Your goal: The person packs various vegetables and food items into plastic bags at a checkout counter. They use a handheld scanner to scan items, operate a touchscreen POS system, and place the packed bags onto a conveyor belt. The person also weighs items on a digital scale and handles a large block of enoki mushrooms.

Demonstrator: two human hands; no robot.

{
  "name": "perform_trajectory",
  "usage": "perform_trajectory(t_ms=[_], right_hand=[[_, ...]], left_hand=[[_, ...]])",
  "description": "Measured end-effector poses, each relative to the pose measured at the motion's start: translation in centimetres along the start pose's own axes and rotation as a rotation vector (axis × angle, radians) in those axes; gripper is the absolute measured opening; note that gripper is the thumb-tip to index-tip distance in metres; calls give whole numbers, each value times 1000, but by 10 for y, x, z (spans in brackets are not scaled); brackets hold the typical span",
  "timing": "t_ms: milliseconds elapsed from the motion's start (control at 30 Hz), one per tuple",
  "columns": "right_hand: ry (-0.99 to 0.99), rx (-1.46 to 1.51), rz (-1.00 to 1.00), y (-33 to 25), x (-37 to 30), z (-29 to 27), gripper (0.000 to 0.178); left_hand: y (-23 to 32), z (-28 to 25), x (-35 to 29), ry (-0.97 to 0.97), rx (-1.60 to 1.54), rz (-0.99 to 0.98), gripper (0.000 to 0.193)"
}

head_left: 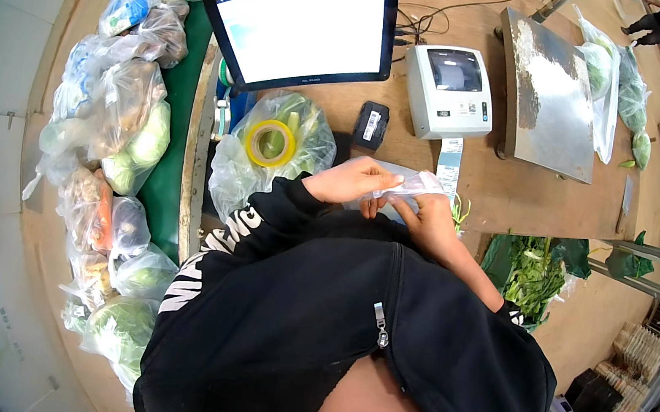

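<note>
Between my two hands is the gathered top of a clear plastic bag (418, 187), close in front of my body at the bench edge. My left hand (353, 182) pinches it from the left with thumb and fingers. On the other side my right hand (435, 222) grips it with bent fingers. The lower part of the bag and what it contains are hidden by my hands and jacket. To the left of my left hand, a roll of yellow tape (270, 143) lies on a bag of green vegetables (306, 121).
Behind my hands stand a tilted touch screen (301, 27), a small black device (371, 125), a white label printer (449, 94) with a label strip (449, 162), and a metal scale platform (547, 93). Bagged vegetables (126, 112) line a green belt (185, 99). Leafy greens (535, 275) fill a crate at right.
</note>
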State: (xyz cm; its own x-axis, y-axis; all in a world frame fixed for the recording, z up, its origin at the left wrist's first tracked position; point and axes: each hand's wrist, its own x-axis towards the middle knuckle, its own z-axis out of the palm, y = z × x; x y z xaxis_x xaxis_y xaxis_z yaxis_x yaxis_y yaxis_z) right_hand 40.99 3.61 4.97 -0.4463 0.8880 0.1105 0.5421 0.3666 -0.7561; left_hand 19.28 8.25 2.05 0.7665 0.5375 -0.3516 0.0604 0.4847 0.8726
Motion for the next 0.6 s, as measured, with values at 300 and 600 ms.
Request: perform_trajectory(t_ms=[300,600], right_hand=[[233,950,780,129,-56,33,39],[237,1423,583,61,-15,16,29]], left_hand=[[-104,-59,53,654,57,62,32],[-25,-26,30,376,-900,-44,35]])
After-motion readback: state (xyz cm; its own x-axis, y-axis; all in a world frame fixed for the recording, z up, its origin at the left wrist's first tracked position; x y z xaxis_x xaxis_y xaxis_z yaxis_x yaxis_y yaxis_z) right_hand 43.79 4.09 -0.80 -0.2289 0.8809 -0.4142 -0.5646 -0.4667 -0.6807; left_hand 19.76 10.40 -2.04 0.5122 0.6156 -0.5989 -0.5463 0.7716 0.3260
